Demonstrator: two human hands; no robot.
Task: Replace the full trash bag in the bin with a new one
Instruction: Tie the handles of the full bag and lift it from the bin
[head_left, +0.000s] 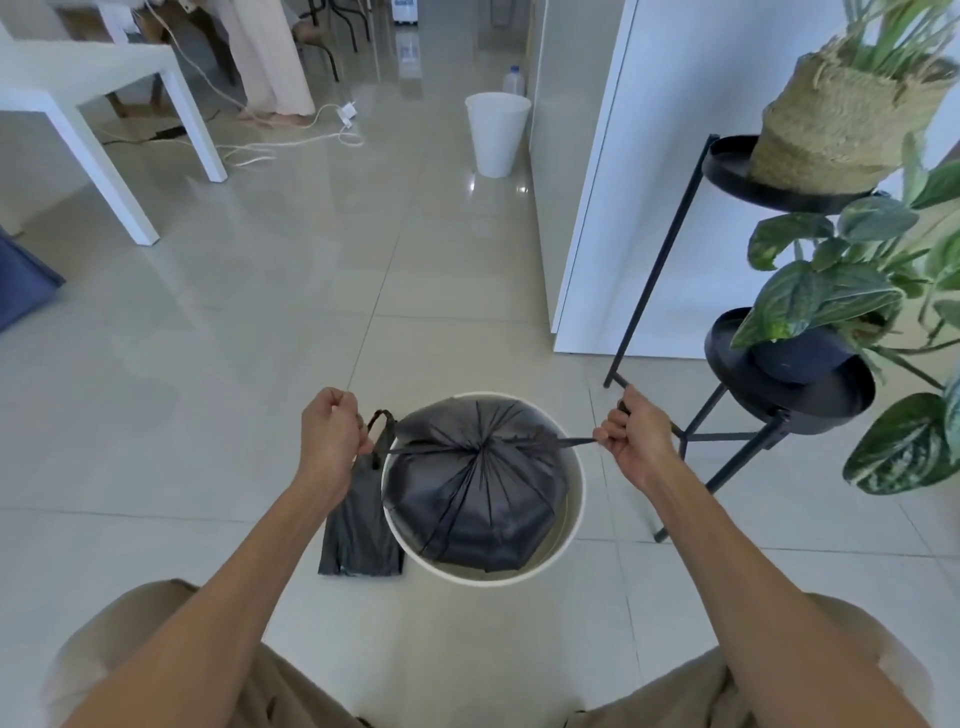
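A round white bin (574, 499) stands on the tiled floor just in front of me. Inside it sits a full black trash bag (478, 499), its top gathered into a knot at the middle. My left hand (332, 436) is closed on one tie strap at the bin's left rim. My right hand (636, 439) is closed on the other strap at the right rim, and the strap runs taut between them. A flat folded black bag (358, 530) lies on the floor against the bin's left side.
A black metal plant stand (727, 431) with potted plants (831, 306) stands close on the right. A white wall panel (623, 208) is behind it. Farther back are a second white bin (496, 132), a white table (93, 104) and loose cables (291, 140).
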